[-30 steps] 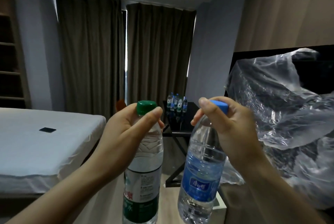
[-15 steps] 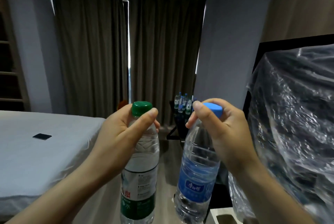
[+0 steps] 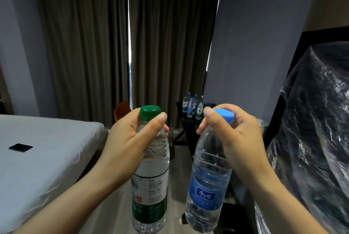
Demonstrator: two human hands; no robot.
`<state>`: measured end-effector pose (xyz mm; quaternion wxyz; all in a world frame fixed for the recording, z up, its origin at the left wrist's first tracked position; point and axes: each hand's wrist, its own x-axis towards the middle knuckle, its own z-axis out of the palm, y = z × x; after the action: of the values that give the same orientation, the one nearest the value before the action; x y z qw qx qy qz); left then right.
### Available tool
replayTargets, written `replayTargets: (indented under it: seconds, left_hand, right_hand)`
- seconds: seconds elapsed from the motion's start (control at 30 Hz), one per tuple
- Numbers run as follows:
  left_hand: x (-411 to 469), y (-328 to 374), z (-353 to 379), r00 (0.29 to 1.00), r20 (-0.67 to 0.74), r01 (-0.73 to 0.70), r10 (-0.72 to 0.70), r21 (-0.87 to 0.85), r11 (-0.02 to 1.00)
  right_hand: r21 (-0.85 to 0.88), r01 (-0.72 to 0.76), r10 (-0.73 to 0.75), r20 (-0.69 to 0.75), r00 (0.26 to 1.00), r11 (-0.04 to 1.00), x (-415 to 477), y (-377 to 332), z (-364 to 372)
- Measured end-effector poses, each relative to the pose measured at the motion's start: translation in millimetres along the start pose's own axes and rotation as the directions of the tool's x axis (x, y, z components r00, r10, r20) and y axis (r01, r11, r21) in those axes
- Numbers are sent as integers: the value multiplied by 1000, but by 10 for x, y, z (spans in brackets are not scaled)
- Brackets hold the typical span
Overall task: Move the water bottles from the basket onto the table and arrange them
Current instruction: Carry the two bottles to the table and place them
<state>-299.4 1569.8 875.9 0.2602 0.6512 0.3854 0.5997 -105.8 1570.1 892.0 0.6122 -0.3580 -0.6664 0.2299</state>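
Note:
My left hand (image 3: 125, 139) grips the neck of a green-capped water bottle (image 3: 151, 181) with a green and white label, held upright in the air. My right hand (image 3: 234, 139) grips the neck of a blue-capped water bottle (image 3: 206, 186) with a blue label, tilted slightly left at the bottom. Both hang side by side in front of me. Far ahead, a small dark table (image 3: 188, 126) carries several standing water bottles (image 3: 192, 106). No basket is in view.
A bed with a white sheet (image 3: 43, 150) fills the left, with a small dark flat object (image 3: 20, 147) on it. Crinkled clear plastic (image 3: 311, 130) covers something bulky on the right. Dark curtains (image 3: 170, 45) hang behind the table. An orange chair back (image 3: 121, 111) shows beside the bed.
The view has moved forward and turned; the plastic-covered bulk has slid to the right edge and the far table looks larger and nearer. Both hands keep the same hold on their bottles.

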Motion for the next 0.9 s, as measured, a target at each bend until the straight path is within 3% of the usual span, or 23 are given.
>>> replayTargets:
  seconds: [0.3, 0.53, 0.9]
  left_hand:
    - [1222, -867, -374, 994, 102, -22, 26, -40, 999]
    - [2000, -1647, -652, 995, 103, 1, 1, -23, 1000]
    - [2967, -2650, -493, 992, 114, 50, -46, -32, 998]
  right_hand:
    - [-127, -40, 25, -120, 992, 991, 968, 671, 671]
    - [-143, -77, 53, -160, 986, 987, 1626, 1275, 1258]
    - [-163, -126, 88, -218, 972, 979, 2485, 2368, 1671]
